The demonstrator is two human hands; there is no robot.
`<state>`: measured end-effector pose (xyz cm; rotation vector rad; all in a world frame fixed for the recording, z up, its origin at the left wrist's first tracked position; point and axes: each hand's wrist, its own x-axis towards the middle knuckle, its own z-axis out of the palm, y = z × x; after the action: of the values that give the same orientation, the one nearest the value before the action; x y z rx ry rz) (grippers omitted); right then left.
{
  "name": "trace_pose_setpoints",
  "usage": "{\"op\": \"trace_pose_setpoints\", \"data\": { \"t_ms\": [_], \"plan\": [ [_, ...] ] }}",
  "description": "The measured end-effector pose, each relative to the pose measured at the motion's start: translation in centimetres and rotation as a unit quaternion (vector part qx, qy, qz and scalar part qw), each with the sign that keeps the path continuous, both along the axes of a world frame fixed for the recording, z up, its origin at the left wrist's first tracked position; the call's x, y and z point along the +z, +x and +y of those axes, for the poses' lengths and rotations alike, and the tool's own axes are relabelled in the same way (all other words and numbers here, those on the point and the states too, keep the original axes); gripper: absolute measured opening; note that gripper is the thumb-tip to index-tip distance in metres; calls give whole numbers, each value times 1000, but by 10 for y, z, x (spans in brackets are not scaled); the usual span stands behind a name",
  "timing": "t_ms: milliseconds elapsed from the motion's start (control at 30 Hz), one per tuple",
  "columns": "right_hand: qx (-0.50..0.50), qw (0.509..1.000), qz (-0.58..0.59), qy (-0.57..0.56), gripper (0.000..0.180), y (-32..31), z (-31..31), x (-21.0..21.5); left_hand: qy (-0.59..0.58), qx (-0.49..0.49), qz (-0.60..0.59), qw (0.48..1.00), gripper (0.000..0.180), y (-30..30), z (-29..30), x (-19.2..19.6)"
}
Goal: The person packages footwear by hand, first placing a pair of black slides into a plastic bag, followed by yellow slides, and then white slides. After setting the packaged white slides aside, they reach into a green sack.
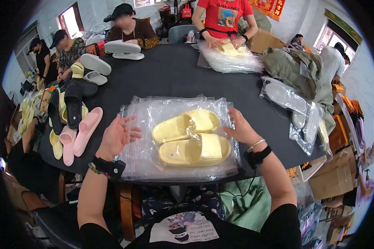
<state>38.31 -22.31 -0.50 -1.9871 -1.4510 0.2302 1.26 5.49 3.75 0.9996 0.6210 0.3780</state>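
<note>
Two yellow slippers (192,139) lie in a clear bag (145,159) at centre frame on the black surface (174,74); the left hand (116,136) hovers open at the bag's left edge; the right hand (240,128) rests fingers spread on its right edge; pink slippers (81,133) lie left.

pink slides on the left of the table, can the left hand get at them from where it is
Probably yes. The left hand is open and empty, just beside the stack of clear bags, and the pink slides lie a short way to its left near the table edge, with bare tabletop between them.
</note>
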Motion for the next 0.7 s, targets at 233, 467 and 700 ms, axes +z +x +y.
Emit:
{"op": "trace_pose_setpoints", "data": {
  "t_ms": [233,467,700],
  "plan": [
    [137,934,-122,-305,151,-2,-8,27,589,11,200,783,37,14,29,-58],
    [146,922,-89,-347,157,-6,2,9,255,-78,110,957,40,38,55,-92],
    [151,917,-82,-360,159,-2,1,5,338,-70,26,938,22,49,30,-71]
  ]
}}
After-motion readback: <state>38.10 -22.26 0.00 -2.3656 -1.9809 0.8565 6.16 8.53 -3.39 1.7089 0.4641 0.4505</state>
